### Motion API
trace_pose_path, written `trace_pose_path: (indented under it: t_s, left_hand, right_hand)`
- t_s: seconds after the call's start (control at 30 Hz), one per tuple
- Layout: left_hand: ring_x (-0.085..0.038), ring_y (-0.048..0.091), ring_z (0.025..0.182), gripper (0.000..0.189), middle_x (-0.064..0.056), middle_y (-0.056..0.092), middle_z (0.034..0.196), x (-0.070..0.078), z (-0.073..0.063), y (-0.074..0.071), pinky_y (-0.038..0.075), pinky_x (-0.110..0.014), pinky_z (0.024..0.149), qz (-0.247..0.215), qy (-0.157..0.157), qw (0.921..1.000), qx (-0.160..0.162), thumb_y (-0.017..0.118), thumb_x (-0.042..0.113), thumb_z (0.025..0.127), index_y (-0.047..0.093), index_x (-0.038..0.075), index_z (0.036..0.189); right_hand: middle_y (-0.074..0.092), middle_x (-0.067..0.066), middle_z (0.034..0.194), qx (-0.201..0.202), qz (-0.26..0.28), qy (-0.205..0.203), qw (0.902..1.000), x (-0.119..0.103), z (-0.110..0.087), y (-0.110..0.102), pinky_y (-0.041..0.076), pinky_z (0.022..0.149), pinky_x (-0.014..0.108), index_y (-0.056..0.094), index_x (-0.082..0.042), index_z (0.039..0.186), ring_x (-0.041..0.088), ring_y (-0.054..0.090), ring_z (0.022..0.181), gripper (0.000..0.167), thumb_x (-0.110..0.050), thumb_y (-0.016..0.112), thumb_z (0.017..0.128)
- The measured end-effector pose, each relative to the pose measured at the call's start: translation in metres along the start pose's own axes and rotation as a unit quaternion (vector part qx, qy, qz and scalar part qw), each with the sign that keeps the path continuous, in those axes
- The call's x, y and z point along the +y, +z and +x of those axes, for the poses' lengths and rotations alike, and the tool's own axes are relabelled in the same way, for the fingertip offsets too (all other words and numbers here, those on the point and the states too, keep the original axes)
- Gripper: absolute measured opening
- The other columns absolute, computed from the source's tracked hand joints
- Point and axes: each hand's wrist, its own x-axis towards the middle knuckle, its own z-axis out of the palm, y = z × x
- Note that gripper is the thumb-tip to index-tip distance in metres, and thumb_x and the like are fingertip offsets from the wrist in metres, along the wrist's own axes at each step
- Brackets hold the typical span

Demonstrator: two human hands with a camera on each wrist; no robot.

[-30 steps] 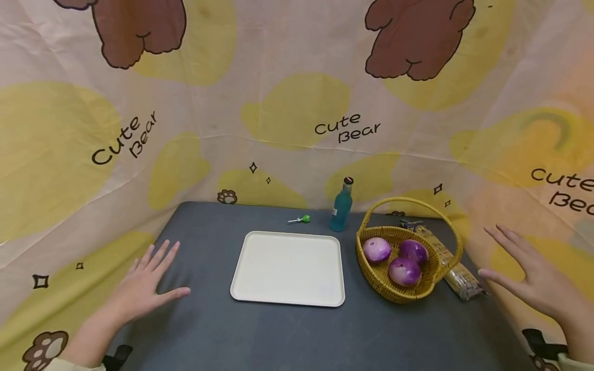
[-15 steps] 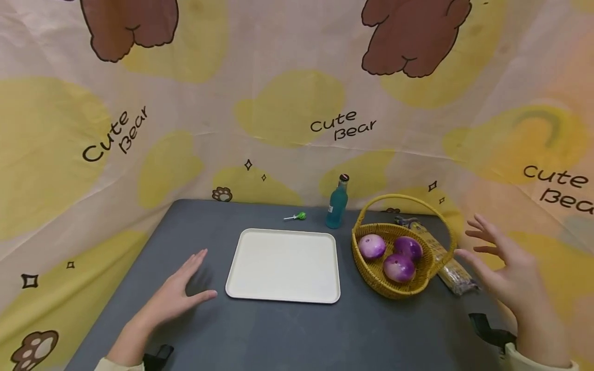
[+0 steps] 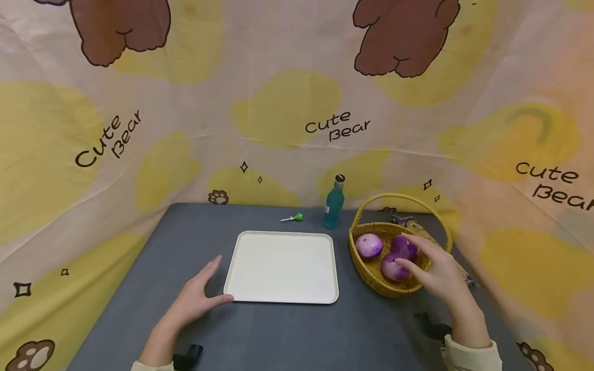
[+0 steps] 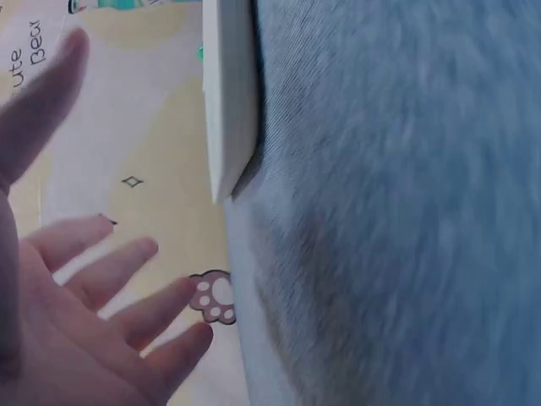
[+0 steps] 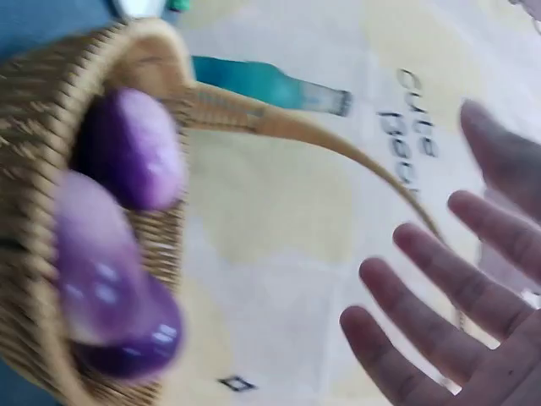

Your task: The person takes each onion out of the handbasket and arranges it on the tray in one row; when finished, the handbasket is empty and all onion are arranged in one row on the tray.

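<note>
Holds the left hand [image 3: 197,299] by the near left corner of the flat white tray [image 3: 282,268], with fingers spread wide and gripping nothing. Cannot tell if touching the tray's edge. Holds the right hand [image 3: 438,273] over the right side of the round yellow woven basket [image 3: 368,282], also with fingers wide apart and nothing between them. Cannot tell if touching the tall curved handle [image 3: 394,196]. Has three shiny, round, purple-and-white vegetables [image 3: 369,246] sitting inside the basket. Has the tray and basket side by side on the dark grey worktop [image 3: 297,335], with the basket to the right. Also has a blue-green bottle [image 3: 333,208] standing upright at the back, a small green lollipop [image 3: 299,217] lying behind the tray, and a long yellowish packet [image 3: 419,228] partly hidden behind the basket.
</note>
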Motion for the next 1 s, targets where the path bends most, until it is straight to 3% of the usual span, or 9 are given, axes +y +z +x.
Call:
trace_pose_path:
  t_s: [0.13, 0.23, 0.3, 0.53, 0.8, 1.0]
  left_hand:
    - [-0.049, 0.024, 0.150, 0.115, -0.024, 0.023, 0.165, 0.000, 0.007, 0.007, 0.031, -0.070, 0.112, 0.005, -0.011, 0.9999, -0.006, 0.084, 0.053, 0.076, 0.022, 0.008, 0.162]
    - [-0.050, 0.025, 0.149, 0.117, -0.026, 0.022, 0.164, -0.001, 0.011, 0.012, 0.032, -0.069, 0.112, 0.004, -0.012, 0.9998, -0.018, 0.085, 0.054, 0.074, 0.022, 0.007, 0.162]
    - [-0.050, 0.025, 0.149, 0.118, -0.026, 0.022, 0.164, -0.003, 0.013, 0.014, 0.032, -0.069, 0.112, 0.001, -0.015, 0.9996, -0.025, 0.086, 0.054, 0.074, 0.022, 0.007, 0.161]
    - [-0.052, 0.015, 0.150, 0.122, -0.028, 0.016, 0.165, -0.015, 0.015, 0.023, 0.022, -0.070, 0.116, -0.002, -0.051, 0.9970, -0.058, 0.085, 0.054, 0.074, 0.017, 0.001, 0.161]
    - [-0.048, 0.009, 0.153, 0.118, -0.029, 0.017, 0.165, -0.016, 0.016, 0.028, 0.012, -0.066, 0.121, 0.000, -0.024, 0.9974, -0.068, 0.085, 0.052, 0.075, 0.022, -0.003, 0.159]
    - [-0.046, 0.008, 0.154, 0.116, -0.026, 0.016, 0.166, -0.014, 0.014, 0.029, 0.010, -0.066, 0.121, -0.012, -0.032, 0.9973, -0.065, 0.085, 0.052, 0.076, 0.023, 0.001, 0.159]
  right_hand:
    - [0.068, 0.018, 0.128, -0.039, -0.008, 0.024, 0.9989, 0.012, -0.001, 0.019, 0.059, 0.086, 0.031, 0.066, -0.007, 0.131, 0.038, 0.069, 0.105, 0.059, -0.014, 0.088, 0.077]
    - [0.063, 0.024, 0.133, -0.069, -0.010, 0.060, 0.9958, 0.022, -0.003, 0.029, 0.054, 0.088, 0.061, 0.064, -0.004, 0.132, 0.048, 0.063, 0.113, 0.058, -0.017, 0.087, 0.079]
    - [0.061, 0.027, 0.135, -0.088, -0.016, 0.085, 0.9923, 0.027, -0.004, 0.036, 0.050, 0.093, 0.066, 0.063, -0.002, 0.133, 0.052, 0.059, 0.117, 0.060, -0.021, 0.086, 0.081]
    - [0.056, 0.034, 0.137, -0.139, -0.044, 0.138, 0.9797, 0.038, -0.006, 0.051, 0.042, 0.100, 0.071, 0.059, 0.003, 0.136, 0.057, 0.052, 0.124, 0.062, -0.017, 0.084, 0.082]
    - [0.057, 0.037, 0.133, -0.182, -0.061, 0.170, 0.9665, 0.044, -0.011, 0.057, 0.043, 0.099, 0.071, 0.058, 0.007, 0.135, 0.058, 0.053, 0.121, 0.067, -0.015, 0.085, 0.078]
    - [0.051, 0.041, 0.128, -0.196, -0.076, 0.188, 0.9595, 0.046, -0.010, 0.058, 0.043, 0.095, 0.073, 0.058, 0.009, 0.133, 0.061, 0.052, 0.116, 0.066, -0.014, 0.085, 0.077]
